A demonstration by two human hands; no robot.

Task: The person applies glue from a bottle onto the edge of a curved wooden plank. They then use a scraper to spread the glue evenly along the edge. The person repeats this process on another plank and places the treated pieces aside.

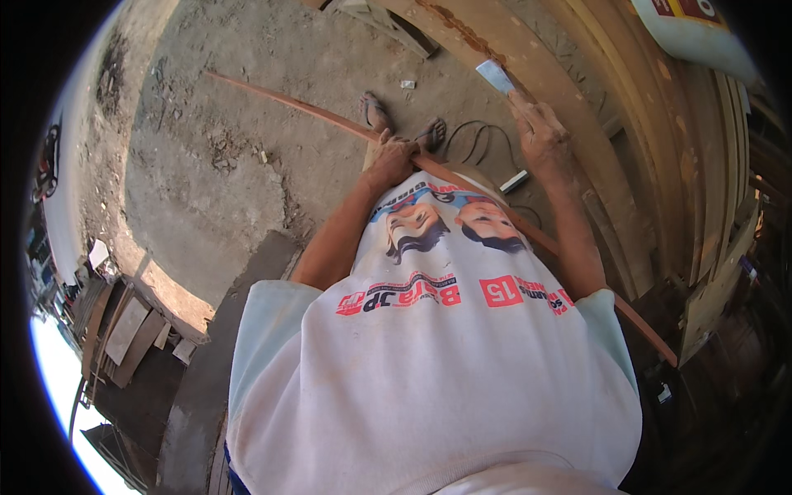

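Note:
A long, thin reddish-brown wooden strip runs slantwise across the front of my body. My left hand is closed around it near its middle. Out to the right, my right hand grips a putty knife, whose handle is mostly hidden by the fingers. The knife's pale flat blade lies at the edge of a wide wooden board. On that board, a reddish-brown smear of paste is seen just beyond the blade.
Several long boards stand along the right, with a white container at the upper right. A dark cord and a small pale bar lie by my sandalled feet. Wood scraps are piled at the left.

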